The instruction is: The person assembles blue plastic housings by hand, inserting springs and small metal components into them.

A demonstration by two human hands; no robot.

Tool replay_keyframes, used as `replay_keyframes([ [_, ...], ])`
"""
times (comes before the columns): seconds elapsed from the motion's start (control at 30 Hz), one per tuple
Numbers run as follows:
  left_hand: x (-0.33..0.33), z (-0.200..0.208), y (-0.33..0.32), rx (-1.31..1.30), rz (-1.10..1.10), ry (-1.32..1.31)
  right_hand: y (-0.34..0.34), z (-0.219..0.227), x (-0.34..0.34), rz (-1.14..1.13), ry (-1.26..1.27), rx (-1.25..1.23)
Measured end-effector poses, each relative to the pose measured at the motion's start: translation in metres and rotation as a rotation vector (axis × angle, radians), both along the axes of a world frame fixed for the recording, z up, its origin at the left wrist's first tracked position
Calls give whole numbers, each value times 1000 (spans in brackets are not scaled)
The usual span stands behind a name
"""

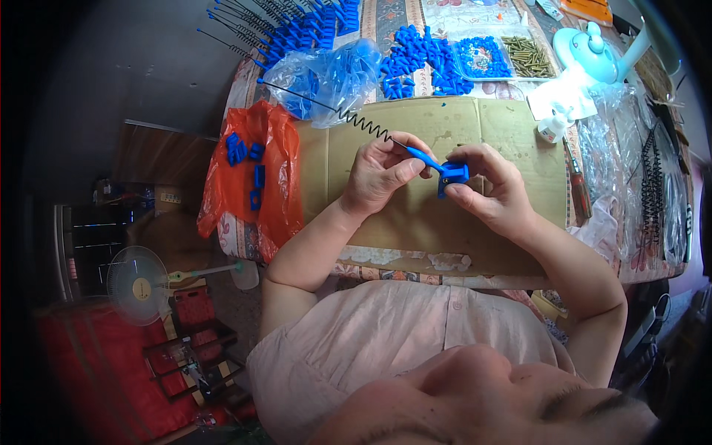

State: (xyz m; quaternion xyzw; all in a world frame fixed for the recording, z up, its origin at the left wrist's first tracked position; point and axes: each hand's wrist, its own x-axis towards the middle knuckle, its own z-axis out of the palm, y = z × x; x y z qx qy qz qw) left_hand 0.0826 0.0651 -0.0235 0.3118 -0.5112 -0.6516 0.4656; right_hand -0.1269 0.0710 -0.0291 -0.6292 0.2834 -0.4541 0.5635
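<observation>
Over the cardboard sheet [386,215], both my hands are closed on one joined piece. My left hand [374,178] pinches a blue tapered plastic sleeve [421,156] between thumb and fingers. Out of that sleeve a black coil spring [365,124] runs up and left, ending in a long straight wire with a small blue tip. The sleeve's narrow end meets a blue plastic clip [454,173], gripped by the thumb and fingers of my right hand [493,185]. A small metal spot, perhaps a screw, shows on the clip. My fingers hide part of the joint.
Finished-looking spring pieces [304,37] lie back left, by a clear bag [334,74]. Blue cones [423,63] and a tray with screws [528,55] stand behind. An orange bag [282,148] holds blue clips [257,178]. Right: white bottle [552,127], screwdriver [578,185], springs [653,185].
</observation>
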Motion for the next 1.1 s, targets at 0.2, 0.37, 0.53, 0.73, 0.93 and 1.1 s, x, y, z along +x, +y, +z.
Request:
replay_keyframes([
  [0.2,-1,-2,1,-7,-2,39,-1,3,-2,-97,147,-288],
  [0.37,-2,0,1,-42,0,24,2,3,1,-62,28,-117],
  [0.53,-2,-1,1,-65,-34,39,-3,3,-1,-29,157,-276],
  [0.73,-2,-1,4,13,-7,31,-3,5,1,-101,203,-414],
  [0.93,-5,4,9,66,20,27,-3,5,3,-169,237,-495],
  [1.1,-6,1,9,60,25,47,-3,6,4,-195,284,-545],
])
